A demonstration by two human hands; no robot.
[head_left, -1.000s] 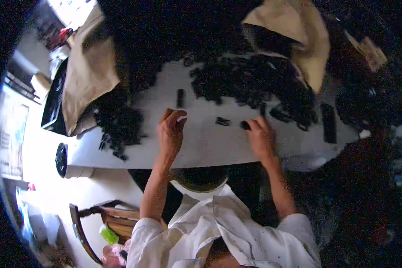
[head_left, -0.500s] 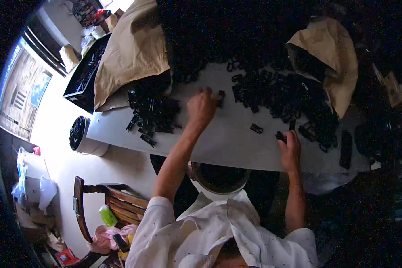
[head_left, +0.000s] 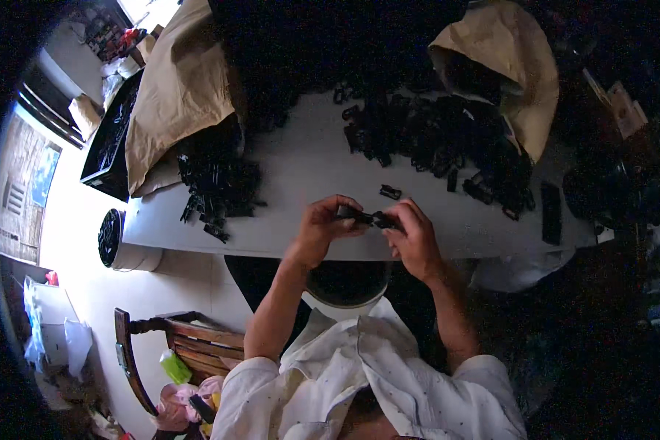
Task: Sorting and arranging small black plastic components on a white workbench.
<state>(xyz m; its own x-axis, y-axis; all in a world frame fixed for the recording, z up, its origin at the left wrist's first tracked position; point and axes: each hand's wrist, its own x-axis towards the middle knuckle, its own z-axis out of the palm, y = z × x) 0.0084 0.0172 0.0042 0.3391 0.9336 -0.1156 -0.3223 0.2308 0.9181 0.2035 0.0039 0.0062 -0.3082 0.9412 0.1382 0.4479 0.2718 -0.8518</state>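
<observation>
Close to the near edge of the pale table (head_left: 293, 165), my two hands meet in front of me. Thumb and fingers of my left hand (head_left: 317, 231) pinch a small black plastic piece (head_left: 353, 214). Another small black piece (head_left: 383, 221) is gripped in my right hand (head_left: 416, 242), and the two pieces touch or nearly touch end to end. Just beyond them lies a single black clip-like piece (head_left: 390, 191). A heap of black pieces (head_left: 216, 180) is on the left, and a wider heap (head_left: 429, 136) spreads across the right. Their exact kind is too dark to make out.
Brown paper sacks stand behind the heaps, one at left (head_left: 180, 95) and one at right (head_left: 532, 73). A long black object (head_left: 551, 213) lies at the table's right. Below the edge is a round tub (head_left: 348, 282); a white bucket (head_left: 143, 254) and wooden chair (head_left: 205, 348) stand left.
Both hands have come together at the table's near middle. My left hand moved back toward me from near the left heap; my right moved in from the right. The view has shifted slightly.
</observation>
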